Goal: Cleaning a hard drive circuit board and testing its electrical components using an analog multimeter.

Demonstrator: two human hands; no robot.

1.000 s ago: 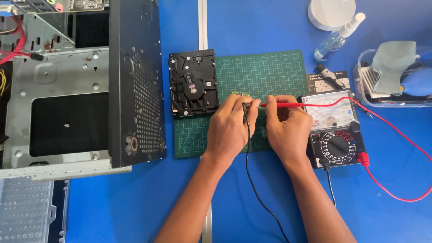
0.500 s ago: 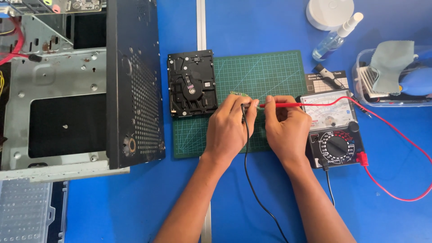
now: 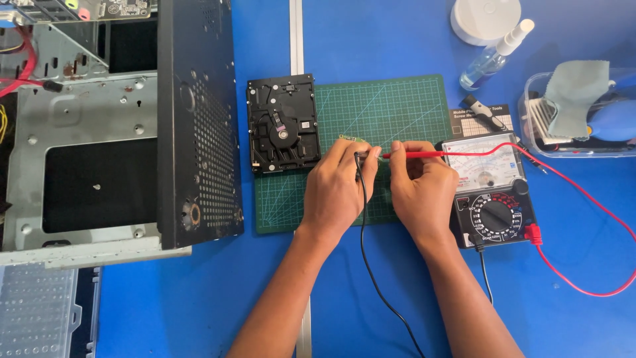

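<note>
Blue table (image 3: 397, 40) all around, and on it a green mat (image 3: 384, 106) ruled with a pale grid and diagonals. The drive (image 3: 281, 126) is black. One probe (image 3: 414, 154) is red with a red lead, the other lead (image 3: 364, 225) black. The meter (image 3: 493, 192) is black with a white dial face. The case (image 3: 199, 119) is black, perforated with dots, grey metal inside.

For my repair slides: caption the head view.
Left hand and right hand touch black and red probes to a small board beside a multimeter.

Hard drive (image 3: 283, 123) lies on mat (image 3: 397, 106), computer case (image 3: 119, 126) left, multimeter (image 3: 491, 192) right
</note>
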